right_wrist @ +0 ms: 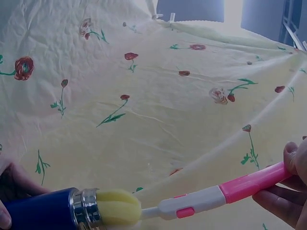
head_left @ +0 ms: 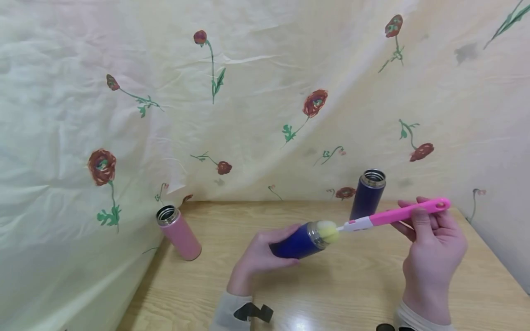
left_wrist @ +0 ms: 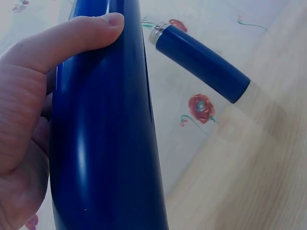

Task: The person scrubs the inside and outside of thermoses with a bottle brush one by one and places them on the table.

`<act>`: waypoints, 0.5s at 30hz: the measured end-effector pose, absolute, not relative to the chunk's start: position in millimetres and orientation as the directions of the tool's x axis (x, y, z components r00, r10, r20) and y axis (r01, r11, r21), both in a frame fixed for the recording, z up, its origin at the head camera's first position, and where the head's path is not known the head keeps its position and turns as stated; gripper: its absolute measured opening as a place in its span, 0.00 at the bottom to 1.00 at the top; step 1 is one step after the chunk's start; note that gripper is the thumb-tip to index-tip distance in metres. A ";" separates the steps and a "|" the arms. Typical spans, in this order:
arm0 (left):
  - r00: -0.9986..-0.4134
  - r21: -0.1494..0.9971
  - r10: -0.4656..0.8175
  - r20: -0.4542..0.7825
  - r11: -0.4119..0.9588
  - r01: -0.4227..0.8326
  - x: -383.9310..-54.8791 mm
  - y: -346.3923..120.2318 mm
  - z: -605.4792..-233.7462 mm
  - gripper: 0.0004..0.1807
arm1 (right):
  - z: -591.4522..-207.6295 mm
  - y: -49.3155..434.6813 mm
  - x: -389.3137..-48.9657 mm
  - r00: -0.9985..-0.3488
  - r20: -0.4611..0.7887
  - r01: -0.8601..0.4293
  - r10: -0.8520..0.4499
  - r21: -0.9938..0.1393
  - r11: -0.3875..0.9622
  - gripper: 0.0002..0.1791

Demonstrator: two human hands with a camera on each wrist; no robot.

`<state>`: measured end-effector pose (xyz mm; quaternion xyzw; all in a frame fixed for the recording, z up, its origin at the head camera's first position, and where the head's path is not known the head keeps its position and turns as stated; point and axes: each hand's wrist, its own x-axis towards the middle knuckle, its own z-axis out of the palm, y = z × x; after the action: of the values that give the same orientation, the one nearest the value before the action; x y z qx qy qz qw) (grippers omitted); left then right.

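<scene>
Above the table's middle, the left grip clamps a blue bottle; a navy bottle stands near the far edge. The right grip pinches a pink-handled brush, its yellow sponge at the held bottle's mouth.

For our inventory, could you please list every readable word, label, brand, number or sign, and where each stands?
There are none: no readable lettering shows on the held blue bottle, the standing dark blue bottle, the pink bottle or the brush. The cloth shows flowers, no text.
</scene>
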<state>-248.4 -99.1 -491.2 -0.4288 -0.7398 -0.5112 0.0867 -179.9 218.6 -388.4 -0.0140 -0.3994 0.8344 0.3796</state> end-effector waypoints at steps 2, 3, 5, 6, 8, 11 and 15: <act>-0.620 0.686 0.547 0.562 0.110 0.719 -249.0 -101.5 -489.3 0.45 | -388.3 219.2 -179.6 -0.709 0.265 -0.631 0.653 -0.651 -0.421 0.24; -0.625 0.690 0.544 0.560 0.112 0.715 -249.1 -102.9 -489.0 0.45 | -388.5 219.8 -179.3 -0.710 0.252 -0.633 0.658 -0.638 -0.438 0.25; -0.637 0.697 0.538 0.551 0.122 0.706 -249.3 -105.3 -488.7 0.45 | -388.9 221.1 -178.6 -0.708 0.232 -0.637 0.668 -0.618 -0.461 0.25; -0.642 0.699 0.536 0.549 0.127 0.704 -249.3 -106.2 -488.6 0.45 | -389.2 221.8 -178.3 -0.704 0.226 -0.640 0.673 -0.611 -0.465 0.25; -0.653 0.710 0.531 0.541 0.129 0.693 -249.4 -107.7 -488.5 0.45 | -389.4 223.1 -178.1 -0.696 0.222 -0.653 0.683 -0.593 -0.471 0.24; -0.662 0.722 0.530 0.531 0.127 0.680 -249.5 -108.4 -488.3 0.44 | -388.5 224.1 -178.5 -0.681 0.231 -0.675 0.695 -0.565 -0.474 0.24; -0.666 0.726 0.523 0.532 0.123 0.676 -249.6 -109.3 -487.8 0.44 | -386.6 222.5 -179.3 -0.667 0.241 -0.697 0.705 -0.537 -0.476 0.24</act>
<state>-249.6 -109.3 -487.8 -0.4019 -0.7458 -0.5263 0.0727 -179.3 222.5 -386.6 -0.0067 -0.3093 0.8589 0.4081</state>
